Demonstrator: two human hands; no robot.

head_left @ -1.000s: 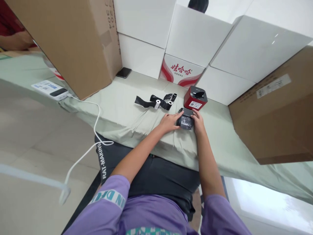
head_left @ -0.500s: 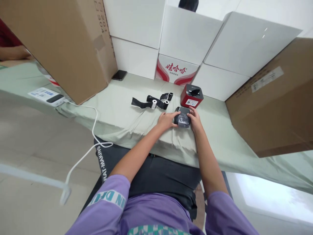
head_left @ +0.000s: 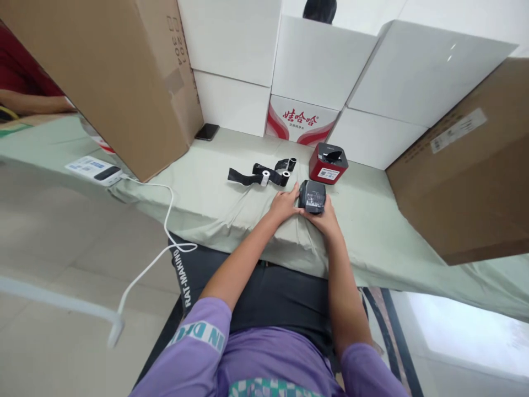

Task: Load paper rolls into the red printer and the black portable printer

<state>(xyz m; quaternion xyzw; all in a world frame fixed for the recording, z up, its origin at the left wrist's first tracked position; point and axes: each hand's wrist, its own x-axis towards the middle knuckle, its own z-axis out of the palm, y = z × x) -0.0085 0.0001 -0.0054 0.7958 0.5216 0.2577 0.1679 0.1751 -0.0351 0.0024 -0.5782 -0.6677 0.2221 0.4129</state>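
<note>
Well, the device [head_left: 313, 196], small and black, sits between both grips at the near side of the cloth-covered tabletop [head_left: 359, 220]; whether it is lifted clear of the cloth I cannot tell. The right grip [head_left: 328, 220] is closed on it, thumb along the near edge and fingers up the right side. The left grip [head_left: 284, 205] is partly spread at the left edge, forefinger pointing away from the body and thumb near the front corner; I cannot tell whether it is pressing. Both forearms slant inward, palms mostly turned toward each other, bringing the thumbs close together.

Just beyond the right grip stands a red box [head_left: 326, 165], upright, with a dark top; its inside cannot be made out. Beyond the left grip, a little to its left, lie rolls [head_left: 265, 177] with black strips trailing from them. Well beyond both grips is a printed box [head_left: 300, 118] with red lettering, white boxes [head_left: 322, 60] stacked above and beside it. A brown carton [head_left: 124, 82] stands far left of the grips, a phone [head_left: 207, 132] beside its base, and another carton [head_left: 467, 165] far right. What any of these contain is hidden.
</note>
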